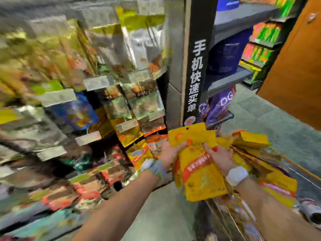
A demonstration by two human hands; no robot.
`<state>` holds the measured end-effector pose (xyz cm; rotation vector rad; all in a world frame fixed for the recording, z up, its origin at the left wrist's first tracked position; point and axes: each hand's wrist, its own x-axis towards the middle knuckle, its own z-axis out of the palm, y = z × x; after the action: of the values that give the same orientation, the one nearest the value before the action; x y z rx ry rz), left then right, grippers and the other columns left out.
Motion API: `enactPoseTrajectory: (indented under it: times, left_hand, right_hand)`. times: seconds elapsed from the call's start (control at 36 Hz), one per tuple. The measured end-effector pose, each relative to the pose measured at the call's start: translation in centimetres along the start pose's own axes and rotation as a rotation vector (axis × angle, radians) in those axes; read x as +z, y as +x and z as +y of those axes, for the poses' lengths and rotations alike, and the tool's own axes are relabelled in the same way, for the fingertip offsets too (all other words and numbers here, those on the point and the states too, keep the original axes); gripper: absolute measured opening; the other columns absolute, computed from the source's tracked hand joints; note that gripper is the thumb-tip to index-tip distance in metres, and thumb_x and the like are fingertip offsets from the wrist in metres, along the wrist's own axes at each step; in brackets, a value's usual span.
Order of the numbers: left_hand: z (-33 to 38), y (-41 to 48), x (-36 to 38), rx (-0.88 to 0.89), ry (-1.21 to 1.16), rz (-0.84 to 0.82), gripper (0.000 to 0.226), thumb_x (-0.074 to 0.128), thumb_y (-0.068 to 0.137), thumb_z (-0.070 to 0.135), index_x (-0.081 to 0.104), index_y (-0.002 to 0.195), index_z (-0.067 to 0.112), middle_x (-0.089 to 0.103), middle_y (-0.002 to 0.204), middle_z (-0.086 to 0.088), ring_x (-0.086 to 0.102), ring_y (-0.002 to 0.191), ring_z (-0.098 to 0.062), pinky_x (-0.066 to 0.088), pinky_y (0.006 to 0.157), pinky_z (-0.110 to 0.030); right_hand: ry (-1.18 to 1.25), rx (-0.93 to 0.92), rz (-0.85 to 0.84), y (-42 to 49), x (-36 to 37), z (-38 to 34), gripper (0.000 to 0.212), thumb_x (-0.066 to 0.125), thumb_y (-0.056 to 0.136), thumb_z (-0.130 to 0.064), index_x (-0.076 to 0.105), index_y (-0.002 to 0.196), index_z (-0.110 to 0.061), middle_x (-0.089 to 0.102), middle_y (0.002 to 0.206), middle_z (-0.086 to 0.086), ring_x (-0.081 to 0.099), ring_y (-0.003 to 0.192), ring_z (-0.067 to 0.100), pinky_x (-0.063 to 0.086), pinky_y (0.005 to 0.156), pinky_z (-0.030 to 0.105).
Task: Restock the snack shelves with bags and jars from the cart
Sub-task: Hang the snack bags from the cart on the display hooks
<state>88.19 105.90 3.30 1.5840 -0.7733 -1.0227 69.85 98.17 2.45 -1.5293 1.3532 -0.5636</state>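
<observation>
A stack of yellow snack bags (199, 173) with red bands is held between both hands at the lower middle. My left hand (169, 152) grips the stack's left edge near the top. My right hand (219, 158) holds the right side, with more yellow bags (250, 141) fanned out behind it over the cart (298, 178). The snack shelves (121, 105) with hanging bags fill the left half, heavily blurred. Yellow and orange bags (132, 136) hang on the lower pegs just left of my hands.
A black pillar with white characters (195, 75) stands right of the snack shelves. Grey shelves (229, 79) with blue and purple bags lie beyond it. An orange wall (298, 66) is at far right. Grey floor (161, 214) shows below.
</observation>
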Motion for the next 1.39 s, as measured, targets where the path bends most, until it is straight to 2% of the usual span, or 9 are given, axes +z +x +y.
enactPoseTrajectory:
  times: [0.08, 0.19, 0.42, 0.56, 0.67, 0.92, 1.08, 1.25, 1.39]
  left_hand:
    - [-0.3, -1.5, -6.9, -0.009, -0.069, 0.098, 0.019, 0.065, 0.098, 0.019, 0.07, 0.112, 0.007, 0.071, 0.096, 0.0, 0.066, 0.072, 0.003, 0.052, 0.075, -0.028]
    - [-2.4, -2.9, -15.7, -0.089, -0.136, 0.261, 0.028, 0.068, 0.093, 0.044, 0.07, 0.108, 0.02, 0.072, 0.104, 0.003, 0.068, 0.099, -0.02, 0.053, 0.092, -0.038]
    - [-6.5, -7.5, -29.7, -0.185, 0.219, 0.611, 0.041, 0.07, 0.09, 0.042, 0.069, 0.07, 0.006, 0.072, 0.077, -0.014, 0.07, 0.083, -0.034, 0.056, 0.077, -0.047]
    - [-8.2, -9.1, -34.2, -0.32, 0.666, 0.479, 0.033, 0.068, 0.092, 0.043, 0.07, 0.113, 0.018, 0.072, 0.113, -0.012, 0.065, 0.11, -0.033, 0.05, 0.084, -0.038]
    - [-8.3, -8.1, -35.2, -0.425, 0.81, 0.341, 0.074, 0.072, 0.088, 0.028, 0.034, 0.151, 0.029, 0.058, 0.137, -0.009, 0.056, 0.125, -0.032, 0.047, 0.096, -0.04]
    - [-5.0, -2.4, -37.3, -0.517, 1.083, 0.092, 0.104, 0.062, 0.079, 0.019, -0.003, 0.158, 0.043, 0.069, 0.107, -0.017, 0.069, 0.086, -0.034, 0.057, 0.068, -0.039]
    - [-4.1, -2.4, -37.0, -0.453, 1.282, 0.164, 0.104, 0.065, 0.084, 0.026, -0.006, 0.158, 0.043, 0.068, 0.11, -0.013, 0.068, 0.094, -0.034, 0.058, 0.074, -0.041]
    - [-3.5, -5.2, -38.3, -0.374, 1.362, 0.276, 0.108, 0.062, 0.08, 0.018, -0.009, 0.157, 0.043, 0.062, 0.085, -0.007, 0.066, 0.078, -0.031, 0.05, 0.061, -0.037]
    - [-1.4, -4.1, -39.7, -0.295, 1.385, 0.245, 0.108, 0.061, 0.082, 0.01, -0.011, 0.156, 0.045, 0.061, 0.087, -0.009, 0.063, 0.073, -0.029, 0.051, 0.057, -0.04]
  right_hand:
    - [0.033, -0.011, -0.04, 0.1, 5.7, -2.1, 0.035, 0.071, 0.089, -0.043, 0.071, 0.074, -0.012, 0.073, 0.07, 0.004, 0.071, 0.085, 0.034, 0.058, 0.068, 0.036]
    - [0.141, -0.036, -0.171, 2.8, 12.1, -1.6, 0.037, 0.071, 0.079, -0.058, 0.076, 0.092, -0.024, 0.078, 0.091, 0.003, 0.073, 0.091, 0.031, 0.056, 0.085, 0.061]
    - [0.061, -0.054, -0.256, -3.2, 21.9, -10.5, 0.014, 0.066, 0.095, -0.033, 0.068, 0.088, -0.021, 0.075, 0.092, 0.007, 0.072, 0.084, 0.025, 0.058, 0.084, 0.05]
    - [-0.032, -0.057, -0.273, -2.9, 24.2, -9.4, 0.016, 0.067, 0.093, -0.04, 0.069, 0.093, -0.024, 0.075, 0.092, 0.003, 0.072, 0.086, 0.025, 0.057, 0.086, 0.052]
    - [-0.078, -0.098, -0.346, -1.4, 25.7, -7.7, 0.025, 0.066, 0.091, -0.047, 0.072, 0.102, -0.025, 0.076, 0.092, -0.001, 0.072, 0.088, 0.023, 0.056, 0.087, 0.053]
    - [-0.154, -0.165, -0.431, 2.1, 28.6, -7.7, 0.017, 0.065, 0.095, -0.036, 0.067, 0.106, -0.023, 0.074, 0.096, 0.003, 0.068, 0.088, 0.022, 0.051, 0.078, 0.037]
    - [-0.197, -0.159, -0.505, 4.3, 31.1, -8.4, 0.028, 0.062, 0.098, -0.03, 0.06, 0.071, -0.022, 0.058, 0.059, -0.003, 0.052, 0.056, 0.015, 0.041, 0.057, 0.031]
    - [-0.263, -0.165, -0.591, 4.0, 34.6, -8.4, 0.038, 0.063, 0.096, -0.036, 0.071, 0.079, -0.004, 0.07, 0.07, 0.017, 0.06, 0.059, 0.024, 0.038, 0.055, 0.03]
    - [-0.277, -0.215, -0.571, 3.3, 36.8, -10.7, 0.035, 0.062, 0.097, -0.035, 0.065, 0.071, -0.013, 0.059, 0.061, -0.005, 0.052, 0.057, 0.01, 0.034, 0.05, 0.021]
